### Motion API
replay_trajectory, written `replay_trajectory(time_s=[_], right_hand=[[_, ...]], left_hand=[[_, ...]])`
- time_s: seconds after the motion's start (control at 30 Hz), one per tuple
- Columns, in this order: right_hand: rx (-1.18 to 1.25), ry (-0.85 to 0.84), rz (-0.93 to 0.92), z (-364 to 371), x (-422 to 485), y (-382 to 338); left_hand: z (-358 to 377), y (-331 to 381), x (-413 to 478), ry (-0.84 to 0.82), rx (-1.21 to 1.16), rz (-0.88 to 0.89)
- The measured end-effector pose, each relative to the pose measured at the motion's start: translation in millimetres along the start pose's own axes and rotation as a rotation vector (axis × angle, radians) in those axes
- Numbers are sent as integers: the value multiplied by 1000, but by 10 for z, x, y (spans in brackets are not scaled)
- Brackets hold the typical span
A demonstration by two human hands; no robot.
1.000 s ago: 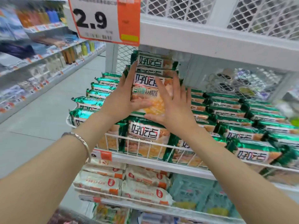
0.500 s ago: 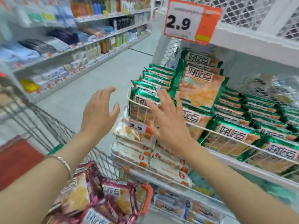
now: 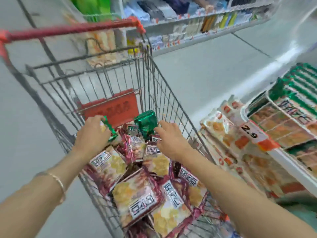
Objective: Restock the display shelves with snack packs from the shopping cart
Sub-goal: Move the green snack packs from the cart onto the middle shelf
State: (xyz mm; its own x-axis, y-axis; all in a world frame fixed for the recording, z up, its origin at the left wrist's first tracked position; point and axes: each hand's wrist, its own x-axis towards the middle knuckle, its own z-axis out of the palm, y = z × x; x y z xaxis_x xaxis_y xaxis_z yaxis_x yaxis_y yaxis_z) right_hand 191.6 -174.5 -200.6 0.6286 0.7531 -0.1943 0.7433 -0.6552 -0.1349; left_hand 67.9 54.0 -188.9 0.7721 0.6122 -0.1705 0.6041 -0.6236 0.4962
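Far end of the wire shopping cart (image 3: 169, 93), just below the red plate (image 3: 111, 108): two snack packs in shiny green foil. Clamped in the curled fingers of the left hand (image 3: 93, 134), near the cart's left wall: green foil pack (image 3: 109, 128), seen edge-on and tilted, its crimped seam crumpled. Nearer the right wall: second green pack (image 3: 145, 123), upright above the heap, glossy and square-topped. Right hand (image 3: 171, 140) just beside it, fingers loosely spread and holding nothing, fingertips at its lower edge, contact unclear through the blur. Filling the cart up to its near end: maroon packs (image 3: 137, 200), lying flat, each with a white label in dark lettering and a picture of yellow biscuits. Off the cart's right side: display shelf (image 3: 288, 167), shelved green packs (image 3: 300, 79) in rows behind a white wire rail, price tag (image 3: 249, 133) reading 2.9. Thin bracelet (image 3: 59, 183) on the left wrist.
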Motion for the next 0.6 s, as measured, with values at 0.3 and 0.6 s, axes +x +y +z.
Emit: replay_trajectory(time_s=[0.3,0.6], right_hand=[[144,-229,96,564,880,98],[-271,-302,-62,790,2115,279]], left_hand=[[282,-84,-33,-16,-260,-291],[423,-249,61,61,-397,-477]])
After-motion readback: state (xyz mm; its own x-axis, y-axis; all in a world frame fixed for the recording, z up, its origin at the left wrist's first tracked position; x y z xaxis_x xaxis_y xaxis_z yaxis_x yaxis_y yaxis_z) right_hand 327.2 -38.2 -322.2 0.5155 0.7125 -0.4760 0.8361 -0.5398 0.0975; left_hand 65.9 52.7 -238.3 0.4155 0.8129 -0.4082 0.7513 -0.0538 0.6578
